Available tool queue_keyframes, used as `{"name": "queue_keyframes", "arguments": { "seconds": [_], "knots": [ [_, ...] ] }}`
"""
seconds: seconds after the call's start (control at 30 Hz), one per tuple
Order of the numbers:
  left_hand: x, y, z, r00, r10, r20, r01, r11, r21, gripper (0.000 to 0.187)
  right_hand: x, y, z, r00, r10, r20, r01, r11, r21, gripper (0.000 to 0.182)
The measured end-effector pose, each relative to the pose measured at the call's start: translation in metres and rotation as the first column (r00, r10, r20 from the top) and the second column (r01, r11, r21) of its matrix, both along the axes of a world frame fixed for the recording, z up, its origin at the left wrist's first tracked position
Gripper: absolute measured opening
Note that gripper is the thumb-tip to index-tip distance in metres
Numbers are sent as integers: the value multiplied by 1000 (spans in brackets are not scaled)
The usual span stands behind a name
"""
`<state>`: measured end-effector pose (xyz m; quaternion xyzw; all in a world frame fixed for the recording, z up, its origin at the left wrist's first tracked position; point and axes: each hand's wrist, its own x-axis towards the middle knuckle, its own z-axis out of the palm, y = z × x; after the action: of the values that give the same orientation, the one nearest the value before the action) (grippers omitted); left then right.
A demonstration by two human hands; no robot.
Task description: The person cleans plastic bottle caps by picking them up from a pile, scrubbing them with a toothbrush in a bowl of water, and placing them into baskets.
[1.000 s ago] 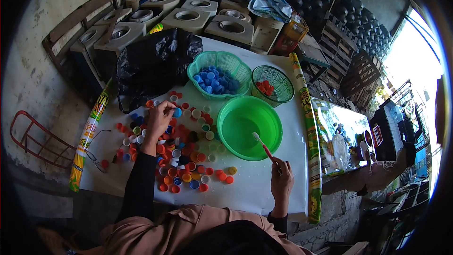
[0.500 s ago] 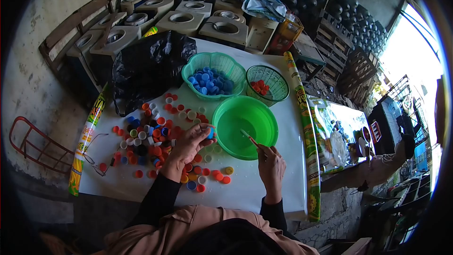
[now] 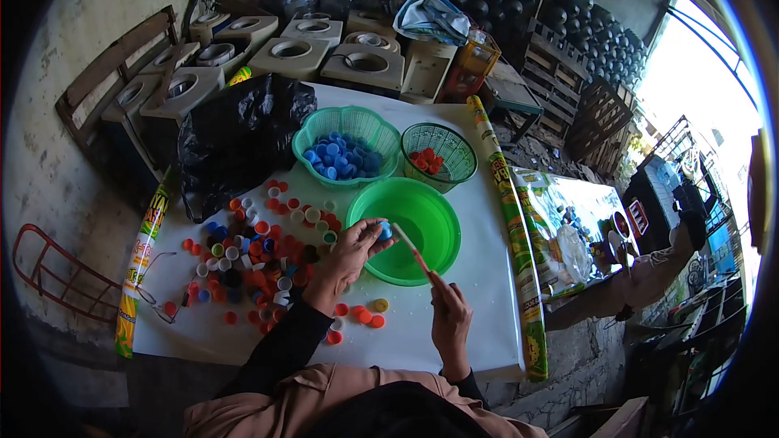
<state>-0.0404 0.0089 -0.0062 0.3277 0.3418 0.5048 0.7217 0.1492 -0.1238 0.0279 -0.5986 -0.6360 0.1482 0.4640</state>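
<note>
Over the left side of the bright green basin (image 3: 442,231), my left hand (image 3: 347,258) pinches a blue bottle cap (image 3: 385,232) between its fingertips. My right hand (image 3: 451,318) grips a slim red-handled knife (image 3: 416,256), its pale tip pointing up and left, right at the cap. A spread of loose bottle caps (image 3: 264,229), mostly red and orange with some white and blue, covers the table left of my hands. Behind the basin stands a light green basket (image 3: 345,118) holding blue caps. A smaller dark green basket (image 3: 462,164) beside it contains red caps.
A crumpled black plastic bag (image 3: 235,134) lies at the table's back left. Eyeglasses (image 3: 154,296) rest near the left edge. Rolled colourful sheeting (image 3: 515,231) runs along the right edge. Beige moulded units (image 3: 365,65) stand behind the table, and a second table (image 3: 568,211) is at right.
My right hand has raised the knife from over the basin to the blue cap. My left hand has brought the cap over the basin's left side. The whole view has shifted slightly.
</note>
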Motion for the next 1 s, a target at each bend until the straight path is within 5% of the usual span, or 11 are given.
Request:
{"name": "queue_keyframes", "arguments": {
  "seconds": [0.2, 0.3, 0.5, 0.7, 0.83, 1.0],
  "knots": [
    [5, 2, -4, 996, -47, -78, 57, 990, 129, 26, 0, 6, -5, 998, -51, 29, 49, 997, 64, 31],
    [-4, 4, 8, 821, 172, -545, 112, 887, 449, 29, 5, 7, -6, 995, -53, 85, 46, 995, 90, 31],
    [-3, -1, 20, 579, 419, -699, 177, 772, 610, 43, 9, 8, 10, 967, -31, 254, 26, 999, 22, 34],
    [0, 3, 4, 562, 467, -683, 251, 690, 679, 43, 5, 11, 16, 967, 7, 255, 4, 999, -41, 26],
    [-3, -1, 9, 520, 450, -725, 248, 733, 633, 43, 20, 22, 17, 927, -119, 354, 146, 988, -50, 25],
    [-1, -3, 8, 520, 435, -735, 247, 747, 618, 37, 19, 41, 14, 895, -69, 440, 97, 994, -41, 23]
  ]
}}
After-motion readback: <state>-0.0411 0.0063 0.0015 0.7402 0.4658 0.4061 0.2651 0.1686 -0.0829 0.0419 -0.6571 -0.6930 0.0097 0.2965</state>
